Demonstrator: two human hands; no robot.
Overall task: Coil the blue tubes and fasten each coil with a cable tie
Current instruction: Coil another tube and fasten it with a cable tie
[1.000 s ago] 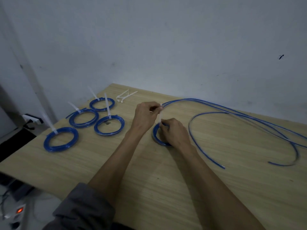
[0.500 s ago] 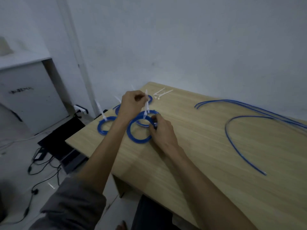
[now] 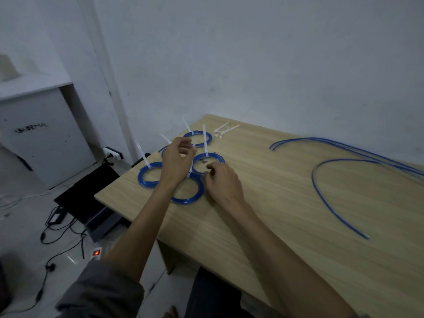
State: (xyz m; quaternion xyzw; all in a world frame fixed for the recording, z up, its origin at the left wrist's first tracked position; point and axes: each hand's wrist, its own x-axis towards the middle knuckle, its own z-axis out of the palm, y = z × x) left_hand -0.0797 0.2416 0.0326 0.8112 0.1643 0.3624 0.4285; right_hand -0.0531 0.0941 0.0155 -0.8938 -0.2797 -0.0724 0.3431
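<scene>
Both hands (image 3: 177,157) (image 3: 221,180) released the newest coil (image 3: 190,198), fingers now loosely curled, beside four tied coils (image 3: 148,177).

Both of the person's bare forearms reach forward from the bottom of the view, the left one coming out of a grey sleeve (image 3: 101,292) pushed up near the elbow. The left hand (image 3: 176,159) is raised, wrist bent, its fingers loosely curled inward with the thumb and fingertips drawn close together; whether they pinch anything is hard to tell. The right hand (image 3: 223,182) sits lower and just beside it, back upward, fingers curled under at the knuckles, the forearm stretching long and straight behind it.
</scene>
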